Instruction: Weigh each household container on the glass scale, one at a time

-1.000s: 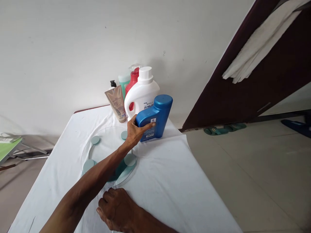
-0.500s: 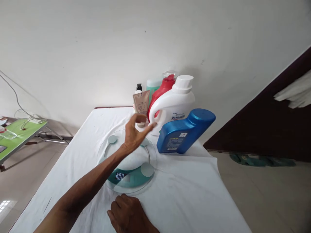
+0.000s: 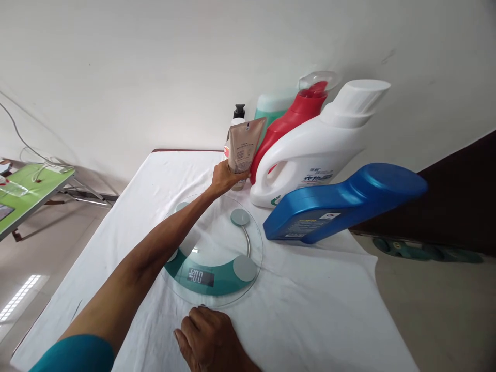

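My left hand [image 3: 225, 176] reaches across the glass bathroom scale [image 3: 223, 281] and closes round the lower part of a tan squeeze tube [image 3: 246, 144]. The thumb lies across the tube's front; the other fingers are partly hidden. The tube stands with its wide flat end up. On the scale, the lit display reads 0.0. My right hand [image 3: 209, 336] rests curled in a loose fist on the cloth, just in front of the scale, with nothing seen in it.
Right of the tube are a red bottle [image 3: 284, 124], a white detergent jug [image 3: 321, 144] and a blue bottle [image 3: 341, 204]. Behind are a black-topped pump bottle [image 3: 239, 112] and a green-and-clear container [image 3: 273, 106]. A white cloth [image 3: 310, 310] covers the table. A green table [image 3: 42, 186] stands left.
My left hand has moved forward from above the scale and closed on the squeeze tube. My right hand stays in front of the scale. The view has shifted closer to the bottles.
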Demonstrator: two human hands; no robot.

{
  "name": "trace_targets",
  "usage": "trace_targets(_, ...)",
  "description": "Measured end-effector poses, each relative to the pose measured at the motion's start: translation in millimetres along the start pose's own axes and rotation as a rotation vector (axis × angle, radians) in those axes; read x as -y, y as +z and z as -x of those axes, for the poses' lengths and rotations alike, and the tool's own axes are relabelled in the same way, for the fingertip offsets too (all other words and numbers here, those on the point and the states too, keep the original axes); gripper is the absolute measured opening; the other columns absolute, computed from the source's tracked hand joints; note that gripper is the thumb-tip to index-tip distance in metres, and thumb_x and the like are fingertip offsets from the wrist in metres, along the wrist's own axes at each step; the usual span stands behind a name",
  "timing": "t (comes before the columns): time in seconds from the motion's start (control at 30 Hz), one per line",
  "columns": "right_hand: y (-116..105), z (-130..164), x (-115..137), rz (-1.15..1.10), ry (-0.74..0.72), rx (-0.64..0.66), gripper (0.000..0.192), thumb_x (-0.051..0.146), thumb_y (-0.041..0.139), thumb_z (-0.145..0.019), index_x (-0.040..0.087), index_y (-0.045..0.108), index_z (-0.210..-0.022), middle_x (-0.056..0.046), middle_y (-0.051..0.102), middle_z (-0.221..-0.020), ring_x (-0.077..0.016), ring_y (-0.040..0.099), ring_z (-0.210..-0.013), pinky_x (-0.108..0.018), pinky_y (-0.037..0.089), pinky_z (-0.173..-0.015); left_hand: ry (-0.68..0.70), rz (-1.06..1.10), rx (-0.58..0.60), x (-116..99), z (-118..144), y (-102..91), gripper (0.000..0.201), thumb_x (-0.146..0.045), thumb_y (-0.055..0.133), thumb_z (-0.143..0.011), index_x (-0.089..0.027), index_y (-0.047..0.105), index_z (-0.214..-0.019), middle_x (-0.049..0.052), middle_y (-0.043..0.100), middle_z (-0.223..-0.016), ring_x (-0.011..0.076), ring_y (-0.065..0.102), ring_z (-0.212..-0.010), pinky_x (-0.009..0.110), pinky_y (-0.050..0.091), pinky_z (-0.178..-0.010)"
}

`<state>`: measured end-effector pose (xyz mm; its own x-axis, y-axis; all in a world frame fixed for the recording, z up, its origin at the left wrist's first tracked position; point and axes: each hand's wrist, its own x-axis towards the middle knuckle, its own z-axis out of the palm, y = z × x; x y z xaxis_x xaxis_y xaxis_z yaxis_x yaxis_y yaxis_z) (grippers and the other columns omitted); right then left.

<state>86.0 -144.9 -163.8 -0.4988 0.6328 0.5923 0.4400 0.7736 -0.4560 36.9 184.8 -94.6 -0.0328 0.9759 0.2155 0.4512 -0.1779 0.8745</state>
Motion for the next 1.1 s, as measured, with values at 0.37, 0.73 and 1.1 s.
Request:
trace_targets(0.37, -12, -3, 3, 0.013, -0.012, 0.078, 0.027, 0.014, 0.055, -0.097, 0.02, 0.052, -0.071, 0.001, 0.054, -0.067, -0.0141, 0.047, -0.058, -0.032, 0.025, -0.054, 0.132, 0.201, 0.003, -27, 50, -80.9, 0.039, -0.037, 0.091, -0.065, -0.013, 0.08, -0.094, 0.01, 0.082, -0.099, 0.029, 0.078, -0.094, 0.041, 0.064, -0.085)
trace_targets(0.73, -8, -2, 1, 0.063, -0.065, 0.058, 0.036, 0.017, 0.05, -0.104, 0.02, 0.053, -0.068, 0.0, 0.054, -0.064, -0.0133, 0.049, -0.058, -0.03, 0.028, -0.055, 0.127, 0.161, 0.161, -21, 159, -124.2, 0.034, -0.035, 0.089, -0.069, -0.015, 0.08, -0.094, 0.01, 0.082, -0.1, 0.0277, 0.078, -0.091, 0.041, 0.065, -0.081)
trace_targets(1.1, -9, -2, 3, 0.083, -0.079, 0.073, 0.036, 0.018, 0.05, -0.104, 0.02, 0.053, -0.068, 0.0, 0.055, -0.064, -0.0133, 0.048, -0.059, -0.031, 0.029, -0.056, 0.126, 0.09, 0.134, -11, 173, -116.6, 0.045, -0.047, 0.088, -0.071, -0.016, 0.076, -0.101, 0.012, 0.08, -0.106, 0.0295, 0.076, -0.094, 0.042, 0.061, -0.081)
